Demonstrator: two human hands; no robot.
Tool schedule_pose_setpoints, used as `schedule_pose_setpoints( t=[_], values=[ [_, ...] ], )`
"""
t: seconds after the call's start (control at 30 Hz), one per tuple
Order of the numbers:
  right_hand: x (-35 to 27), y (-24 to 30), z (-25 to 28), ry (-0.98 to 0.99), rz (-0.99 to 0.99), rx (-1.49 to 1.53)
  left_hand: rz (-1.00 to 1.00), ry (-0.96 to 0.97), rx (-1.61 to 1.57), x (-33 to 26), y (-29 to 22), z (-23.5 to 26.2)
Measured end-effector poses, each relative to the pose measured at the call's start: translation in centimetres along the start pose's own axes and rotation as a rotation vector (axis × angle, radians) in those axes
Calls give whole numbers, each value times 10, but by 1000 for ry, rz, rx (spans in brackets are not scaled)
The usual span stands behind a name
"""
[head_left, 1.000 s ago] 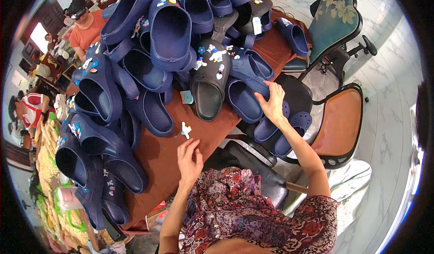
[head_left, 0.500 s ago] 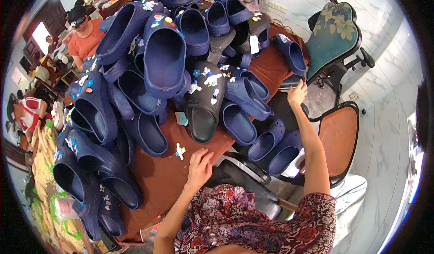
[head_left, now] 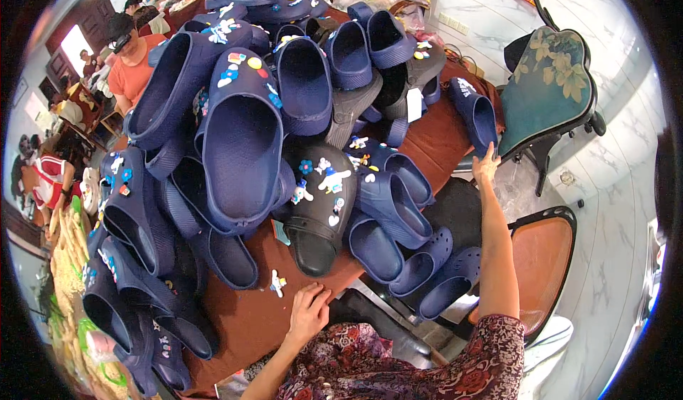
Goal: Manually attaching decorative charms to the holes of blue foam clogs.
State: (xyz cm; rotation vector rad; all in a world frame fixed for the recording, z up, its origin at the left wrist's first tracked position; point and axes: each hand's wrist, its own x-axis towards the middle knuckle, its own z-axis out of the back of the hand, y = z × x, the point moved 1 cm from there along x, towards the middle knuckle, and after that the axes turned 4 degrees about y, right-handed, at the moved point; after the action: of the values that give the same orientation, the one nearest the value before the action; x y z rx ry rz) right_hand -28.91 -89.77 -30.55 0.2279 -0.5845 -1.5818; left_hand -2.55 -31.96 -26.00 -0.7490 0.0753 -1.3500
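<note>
My right hand [head_left: 486, 166] is stretched out to the far right, fingers apart, its fingertips at the heel of a navy clog [head_left: 484, 124] standing alone on the brown cloth. Whether they touch it I cannot tell. My left hand [head_left: 310, 310] lies at the table's near edge, fingers loosely bent and holding nothing. Just beyond it is a black clog [head_left: 316, 211] with white and blue charms on its upper. A small white charm [head_left: 277, 283] rests on the brown cloth [head_left: 245, 314] to the left of that hand.
A high pile of navy clogs [head_left: 242, 158] covers the table's left and middle. Two more navy clogs [head_left: 449, 286] sit on a seat below the edge. To the right stand a green-backed chair [head_left: 551, 90] and an orange-backed chair [head_left: 541, 265]. A person in orange [head_left: 135, 72] sits beyond the pile.
My right hand has reached farther out, up to the lone clog's heel. My left hand stays near the table edge. The whole view has shifted, bringing the pile closer.
</note>
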Motion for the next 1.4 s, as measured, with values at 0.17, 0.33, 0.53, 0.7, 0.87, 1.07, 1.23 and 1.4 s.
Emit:
schedule_pose_setpoints(
  t=[0.17,0.33,0.53,0.7,0.87,1.07,1.23,1.4],
  values=[
    [9,-1,-13,-210,58,185,6,24,-14,4,-1,-3],
    [-15,23,-15,-331,72,192,-3,27,18,5,0,-2],
    [-63,52,-24,-252,131,181,1,18,11,0,3,-2],
    [-73,44,-12,-180,288,332,4,16,-52,0,4,-3],
    [-107,59,13,-253,349,458,20,-29,-142,4,1,2],
    [-182,101,45,615,-7,676,17,-216,-144,30,-19,18],
    [-176,90,21,719,7,620,-221,-102,-13,77,-44,8],
    [-127,31,-7,311,274,625,-280,105,85,113,-67,-1]
  ],
)
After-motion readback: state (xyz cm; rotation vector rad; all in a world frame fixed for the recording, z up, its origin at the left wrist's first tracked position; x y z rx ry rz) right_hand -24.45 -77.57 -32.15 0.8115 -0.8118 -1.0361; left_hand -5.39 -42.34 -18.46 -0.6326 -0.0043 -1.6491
